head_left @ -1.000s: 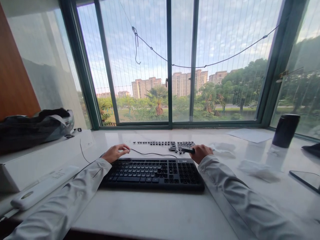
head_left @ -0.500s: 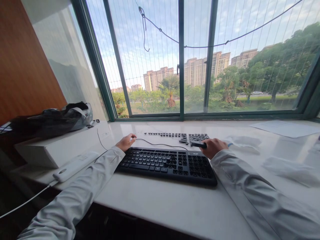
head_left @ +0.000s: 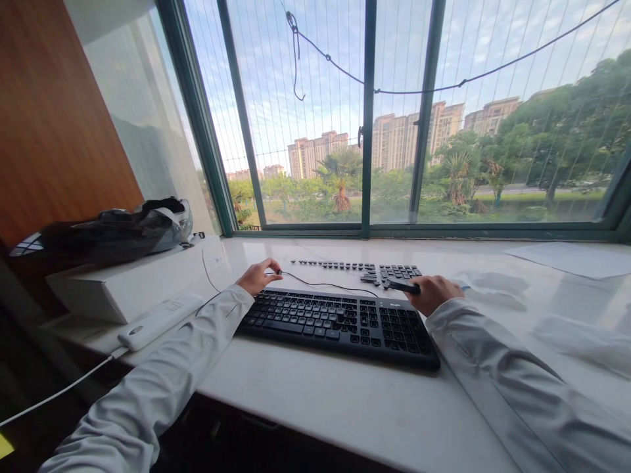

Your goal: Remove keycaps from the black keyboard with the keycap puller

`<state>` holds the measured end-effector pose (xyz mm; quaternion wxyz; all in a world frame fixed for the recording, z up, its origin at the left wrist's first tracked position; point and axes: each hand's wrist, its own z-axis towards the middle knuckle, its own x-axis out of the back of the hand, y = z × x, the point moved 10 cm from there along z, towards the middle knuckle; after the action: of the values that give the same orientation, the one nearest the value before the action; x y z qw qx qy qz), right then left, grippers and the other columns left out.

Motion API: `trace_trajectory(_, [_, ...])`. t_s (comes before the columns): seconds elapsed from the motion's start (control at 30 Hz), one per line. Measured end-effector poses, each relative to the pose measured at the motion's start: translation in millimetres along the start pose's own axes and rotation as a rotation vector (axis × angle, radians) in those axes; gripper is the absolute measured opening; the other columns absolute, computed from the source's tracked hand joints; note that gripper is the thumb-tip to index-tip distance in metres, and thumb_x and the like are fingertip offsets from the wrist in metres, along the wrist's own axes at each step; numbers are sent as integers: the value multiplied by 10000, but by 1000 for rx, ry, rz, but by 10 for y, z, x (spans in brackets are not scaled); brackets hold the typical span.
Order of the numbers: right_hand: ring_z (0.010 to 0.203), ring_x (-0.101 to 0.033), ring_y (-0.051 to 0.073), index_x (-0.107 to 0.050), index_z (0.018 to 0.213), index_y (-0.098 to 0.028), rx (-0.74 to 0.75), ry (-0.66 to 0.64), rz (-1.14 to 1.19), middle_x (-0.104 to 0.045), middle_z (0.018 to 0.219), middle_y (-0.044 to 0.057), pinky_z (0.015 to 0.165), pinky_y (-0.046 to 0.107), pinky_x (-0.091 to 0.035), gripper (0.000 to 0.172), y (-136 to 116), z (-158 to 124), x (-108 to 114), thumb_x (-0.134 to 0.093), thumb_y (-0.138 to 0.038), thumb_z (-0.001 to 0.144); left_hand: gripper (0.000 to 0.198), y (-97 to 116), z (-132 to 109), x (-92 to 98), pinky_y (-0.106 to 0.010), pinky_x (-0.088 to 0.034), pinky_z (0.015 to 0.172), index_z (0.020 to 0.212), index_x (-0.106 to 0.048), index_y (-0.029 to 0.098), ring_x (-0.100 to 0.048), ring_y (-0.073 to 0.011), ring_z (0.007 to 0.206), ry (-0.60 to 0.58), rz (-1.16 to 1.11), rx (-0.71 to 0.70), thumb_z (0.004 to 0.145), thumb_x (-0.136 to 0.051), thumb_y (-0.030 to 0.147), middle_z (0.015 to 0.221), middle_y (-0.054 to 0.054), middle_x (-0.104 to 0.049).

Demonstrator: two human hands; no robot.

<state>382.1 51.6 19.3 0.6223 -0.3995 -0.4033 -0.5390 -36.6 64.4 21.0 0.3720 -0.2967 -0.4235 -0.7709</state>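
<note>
A black keyboard (head_left: 315,325) lies across the table, many of its keycaps off and the sockets bare. Past its far left corner my left hand (head_left: 257,276) pinches a small black keycap (head_left: 279,271) between thumb and fingertips, above the keyboard's cable (head_left: 323,284). My right hand (head_left: 434,293), beyond the keyboard's far right corner, is closed round a black, stick-like tool (head_left: 405,286). The tool points left, and a bit of blue shows behind the hand; its exact kind is unclear. Loose keycaps (head_left: 399,270) are laid out in rows behind the keyboard.
On the left are a white box (head_left: 106,289) with a dark bag (head_left: 118,226) on it and a white power strip (head_left: 160,322) with its cord. Clear plastic bags (head_left: 497,286) and a paper sheet (head_left: 572,257) lie right. A window (head_left: 367,131) stands behind the table.
The view has turned slightly left, so everything sits further right. The keycap in my left fingertips shows more plainly now. My right hand keeps its grip on the tool.
</note>
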Motion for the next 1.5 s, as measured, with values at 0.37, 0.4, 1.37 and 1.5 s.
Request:
trace_trajectory(0.37, [779,-629,250,-708,774,-288,6,2,10,-696,843,66,623,317,-423,213,-7,-2,21,-523,-389,750,407,70,-32,11,-298,-476,748,1001,-542,196,-619,-202,882,-4,4,-5,753,-546,519,943,-60,-653])
trace_trajectory(0.4, [779,-630,250,-708,773,-282,9,3,14,-696,844,72,623,317,-422,215,-10,-3,27,-524,-390,751,403,64,-31,0,-306,-470,780,999,-544,198,-618,-208,910,-9,6,-4,755,-544,519,947,-62,-657])
trace_trajectory(1.37, [864,-617,253,-707,890,-321,24,-39,107,-683,942,55,721,371,-450,281,80,22,-143,-474,-422,769,358,262,238,-177,-288,-437,833,895,-717,254,-643,-226,862,-124,334,-139,788,-483,504,870,-28,-720])
trace_trajectory(1.5, [853,-619,265,-706,886,-312,20,-46,111,-681,932,64,719,385,-451,282,93,36,-156,-474,-414,764,338,459,512,-451,-261,-457,766,921,-700,221,-655,-194,786,-202,418,-272,807,-471,442,846,-34,-719])
